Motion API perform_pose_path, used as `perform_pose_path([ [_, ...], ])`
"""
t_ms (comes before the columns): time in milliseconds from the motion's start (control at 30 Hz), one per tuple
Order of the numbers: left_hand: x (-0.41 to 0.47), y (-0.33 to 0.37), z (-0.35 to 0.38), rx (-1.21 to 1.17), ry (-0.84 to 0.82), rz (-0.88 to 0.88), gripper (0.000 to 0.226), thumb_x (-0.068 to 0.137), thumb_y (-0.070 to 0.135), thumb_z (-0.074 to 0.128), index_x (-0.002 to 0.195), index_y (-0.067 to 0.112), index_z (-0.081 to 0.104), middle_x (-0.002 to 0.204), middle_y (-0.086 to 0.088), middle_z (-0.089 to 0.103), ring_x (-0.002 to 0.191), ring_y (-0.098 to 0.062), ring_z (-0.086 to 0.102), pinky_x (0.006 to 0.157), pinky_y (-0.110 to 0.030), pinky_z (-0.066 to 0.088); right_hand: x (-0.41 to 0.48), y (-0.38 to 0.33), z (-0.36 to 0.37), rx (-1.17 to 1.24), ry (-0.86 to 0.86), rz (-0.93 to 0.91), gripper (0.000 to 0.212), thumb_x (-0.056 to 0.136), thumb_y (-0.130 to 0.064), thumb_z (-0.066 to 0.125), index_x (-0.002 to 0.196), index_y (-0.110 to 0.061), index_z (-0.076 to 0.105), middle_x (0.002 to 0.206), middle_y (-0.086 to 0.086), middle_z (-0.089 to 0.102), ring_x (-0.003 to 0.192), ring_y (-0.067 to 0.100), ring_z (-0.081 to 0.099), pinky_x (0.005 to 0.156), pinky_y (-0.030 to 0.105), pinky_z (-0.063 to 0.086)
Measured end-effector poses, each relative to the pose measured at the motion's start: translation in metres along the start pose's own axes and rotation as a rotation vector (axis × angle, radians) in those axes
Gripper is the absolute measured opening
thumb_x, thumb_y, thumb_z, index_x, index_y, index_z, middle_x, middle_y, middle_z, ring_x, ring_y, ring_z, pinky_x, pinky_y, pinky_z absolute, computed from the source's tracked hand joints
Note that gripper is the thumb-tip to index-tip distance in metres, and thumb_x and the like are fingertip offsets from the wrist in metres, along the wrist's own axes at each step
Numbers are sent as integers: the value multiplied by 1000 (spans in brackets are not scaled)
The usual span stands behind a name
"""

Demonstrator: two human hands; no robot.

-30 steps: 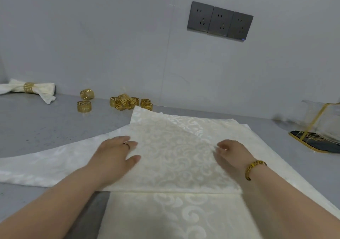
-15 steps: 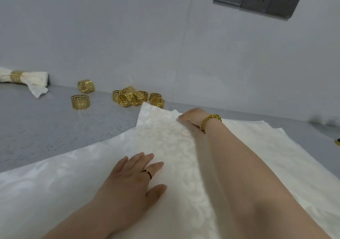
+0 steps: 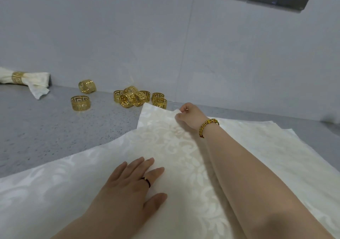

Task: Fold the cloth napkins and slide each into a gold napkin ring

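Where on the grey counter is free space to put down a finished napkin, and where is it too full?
Largest bare patch: the counter in front of the two loose rings, left of the open napkin. A smaller gap between the ringed napkin and those rings. Crowded: the ring pile by the wall, close to the corner the right hand pinches.

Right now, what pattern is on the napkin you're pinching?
Cream napkin with tone-on-tone floral scrolls, clearest in the head view.

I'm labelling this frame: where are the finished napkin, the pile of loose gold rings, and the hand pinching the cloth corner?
finished napkin [image 3: 36,80]: head view, its flared end.
pile of gold rings [image 3: 131,92]: head view, the topmost ring.
right hand [image 3: 191,115]: head view, middle of the hand.
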State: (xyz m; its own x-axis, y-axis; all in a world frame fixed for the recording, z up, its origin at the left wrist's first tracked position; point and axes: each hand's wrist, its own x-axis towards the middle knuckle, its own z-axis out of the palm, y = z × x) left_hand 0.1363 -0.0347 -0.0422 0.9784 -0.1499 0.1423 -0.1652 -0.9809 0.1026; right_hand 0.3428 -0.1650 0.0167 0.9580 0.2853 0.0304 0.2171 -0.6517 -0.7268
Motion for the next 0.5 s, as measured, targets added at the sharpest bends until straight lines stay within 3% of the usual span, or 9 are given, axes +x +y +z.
perform_pose_path([
  [100,-2,-1,-2,-23,-27,-25,72,94,52,1,94,36,71,101,11,71,105,-6,49,97,-20,16,0,3,0,12,3,20,32,89,-10,52,62,-19,37,65,-4,40,56,8,36,42,4,31],
  [167,-4,7,-13,-46,-24,-45,77,93,53,-3,94,37,72,101,11,70,101,-7,62,94,-26,31,0,3,-2,22,-24,57,32,90,-12,53,61,-17,40,63,-1,41,55,10,37,47,9,33],
  [267,-3,7,-19,-17,17,-43,87,78,64,-24,114,50,54,129,18,51,108,7,54,88,-23,48,1,-5,-4,-26,-100,85,21,89,-14,55,69,-13,49,64,-1,45,59,11,42,57,17,36],
  [367,-8,7,-22,-44,-36,-46,83,93,52,-6,86,33,75,93,9,72,81,-6,70,79,-25,45,1,-13,-1,-132,-154,78,23,90,-14,54,67,-10,51,71,0,48,64,9,44,61,17,38],
  [433,-11,2,-13,1,-31,-23,82,94,49,-2,82,30,76,88,6,73,78,-10,71,84,-37,32,-1,-17,2,-204,-152,76,20,90,-14,54,95,3,62,97,11,59,88,21,56,80,26,46],
  [500,-12,5,-14,46,-14,-2,82,93,50,-3,81,29,76,86,6,73,79,-11,71,82,-36,31,-1,-20,4,-282,-152,90,38,90,-15,53,119,9,53,126,19,54,114,30,52,97,33,41],
])
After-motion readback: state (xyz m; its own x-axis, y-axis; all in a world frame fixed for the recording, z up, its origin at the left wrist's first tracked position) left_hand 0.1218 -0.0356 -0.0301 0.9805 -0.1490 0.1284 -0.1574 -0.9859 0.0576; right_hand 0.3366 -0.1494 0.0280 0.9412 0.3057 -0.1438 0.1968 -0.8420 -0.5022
